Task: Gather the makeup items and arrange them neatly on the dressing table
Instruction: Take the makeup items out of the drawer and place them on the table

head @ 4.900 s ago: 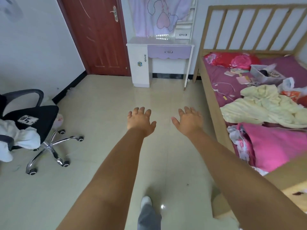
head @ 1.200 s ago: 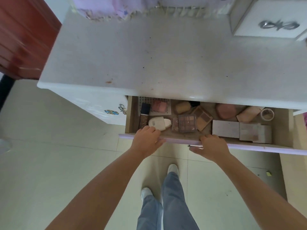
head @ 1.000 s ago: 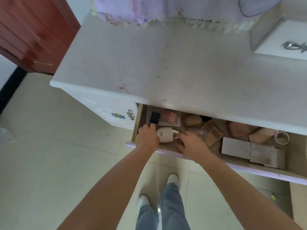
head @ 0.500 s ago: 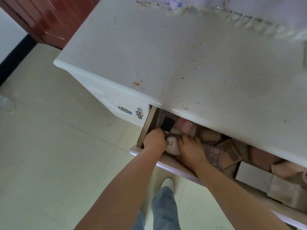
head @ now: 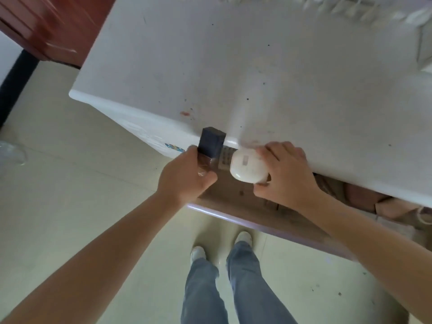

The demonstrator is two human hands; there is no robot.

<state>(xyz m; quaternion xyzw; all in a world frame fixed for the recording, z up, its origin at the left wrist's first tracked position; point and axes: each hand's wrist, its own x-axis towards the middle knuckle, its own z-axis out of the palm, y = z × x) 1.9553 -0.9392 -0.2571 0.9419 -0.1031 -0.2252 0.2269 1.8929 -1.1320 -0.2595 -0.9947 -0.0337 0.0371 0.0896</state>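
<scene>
My left hand (head: 187, 174) is closed around a foundation bottle (head: 209, 148), its dark square cap poking up past my fingers, while my right hand (head: 284, 174) grips a rounded white compact (head: 249, 168) just to the bottle's right. Both items sit above the open drawer (head: 245, 206), right at the near edge of the white dressing table (head: 257, 66). More makeup (head: 364, 197) lies in the drawer's right part, blurred.

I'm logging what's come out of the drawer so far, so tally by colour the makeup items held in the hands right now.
Dark-capped bottle, in the left hand: 1
White case, in the right hand: 1
Total: 2
</scene>
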